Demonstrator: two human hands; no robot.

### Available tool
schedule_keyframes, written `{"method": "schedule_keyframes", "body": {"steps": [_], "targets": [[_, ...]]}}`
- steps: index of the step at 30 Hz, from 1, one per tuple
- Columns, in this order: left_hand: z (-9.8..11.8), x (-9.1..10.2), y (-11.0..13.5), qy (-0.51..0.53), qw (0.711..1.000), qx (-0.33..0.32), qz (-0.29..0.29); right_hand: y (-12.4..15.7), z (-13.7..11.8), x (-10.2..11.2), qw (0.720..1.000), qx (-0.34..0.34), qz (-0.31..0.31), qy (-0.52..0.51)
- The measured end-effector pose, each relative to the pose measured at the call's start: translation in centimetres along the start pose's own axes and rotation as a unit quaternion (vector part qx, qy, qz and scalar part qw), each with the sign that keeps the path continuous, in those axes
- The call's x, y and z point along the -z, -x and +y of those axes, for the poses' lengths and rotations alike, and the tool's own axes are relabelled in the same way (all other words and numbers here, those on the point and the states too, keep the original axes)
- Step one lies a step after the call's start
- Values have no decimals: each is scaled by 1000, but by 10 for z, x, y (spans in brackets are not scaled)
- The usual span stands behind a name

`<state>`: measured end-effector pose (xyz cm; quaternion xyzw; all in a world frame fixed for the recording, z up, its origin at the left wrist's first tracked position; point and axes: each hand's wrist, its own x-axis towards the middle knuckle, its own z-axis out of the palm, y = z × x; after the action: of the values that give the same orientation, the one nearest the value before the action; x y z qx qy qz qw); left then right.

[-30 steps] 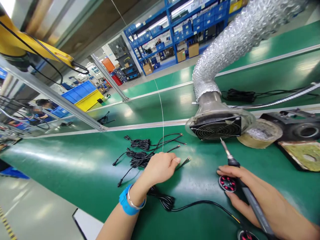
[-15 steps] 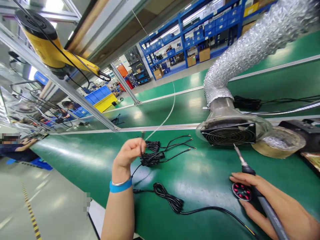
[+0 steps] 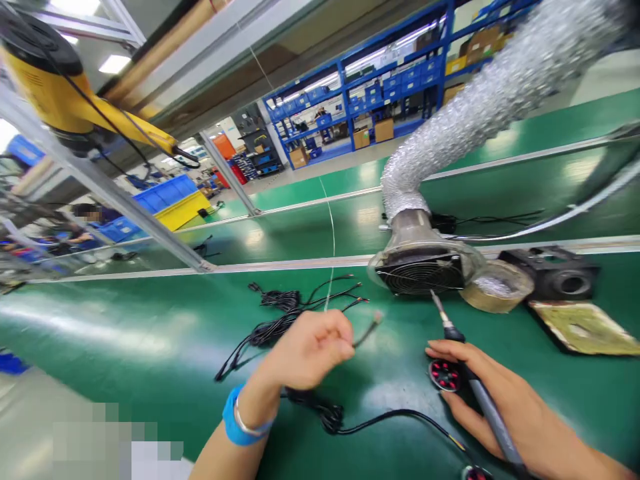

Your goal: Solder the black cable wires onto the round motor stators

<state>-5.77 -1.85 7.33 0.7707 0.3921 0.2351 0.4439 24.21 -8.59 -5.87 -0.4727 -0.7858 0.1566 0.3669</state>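
Note:
My left hand (image 3: 315,347), with a blue band and a bracelet at the wrist, pinches a thin black cable (image 3: 369,331); its end sticks out to the right, blurred. My right hand (image 3: 505,400) is closed around a soldering iron (image 3: 483,393), whose metal tip points up and away toward the fan. A small round part with red segments (image 3: 445,375) sits between its thumb and forefinger; I cannot tell whether they grip it. Below, a coiled black cable (image 3: 330,419) runs right to a second red-segmented round part (image 3: 476,473) at the bottom edge.
Bundled black cables (image 3: 275,320) lie on the green bench (image 3: 165,333) behind my left hand. A fan hood (image 3: 420,273) on a silver duct stands ahead, with a tape roll (image 3: 497,287), a black holder (image 3: 555,273) and a yellowish sponge tray (image 3: 585,327) to its right.
My left hand has come down and to the right with the cable, away from the bundles toward my right hand. The view has turned right; my right hand keeps the same hold.

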Motion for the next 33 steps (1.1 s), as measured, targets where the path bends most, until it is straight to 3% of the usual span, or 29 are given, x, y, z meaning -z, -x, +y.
{"method": "schedule_keyframes", "body": {"steps": [2,5,9,14,20,25,29,33], "targets": [[2,-34,-11,-90,992,22,-81,-6,-16,9,999,-7,30,-24],[0,-67,-20,-190,976,-14,-107,-12,-34,16,991,-53,77,-93],[-9,-77,-23,-245,960,-22,-131,-13,-42,14,977,-85,99,-167],[-8,-77,-23,-253,956,-2,-145,-12,-46,13,976,-66,100,-184],[6,-85,-29,-132,982,-58,-120,-14,-51,9,976,-26,116,-184],[6,-101,-29,-22,989,36,-144,-14,-52,3,971,-13,167,-168],[-3,-111,-26,22,995,41,-92,-15,-55,1,969,-29,188,-161],[-19,-116,-28,130,988,61,-49,-15,-57,-4,969,-72,153,-178]]}}
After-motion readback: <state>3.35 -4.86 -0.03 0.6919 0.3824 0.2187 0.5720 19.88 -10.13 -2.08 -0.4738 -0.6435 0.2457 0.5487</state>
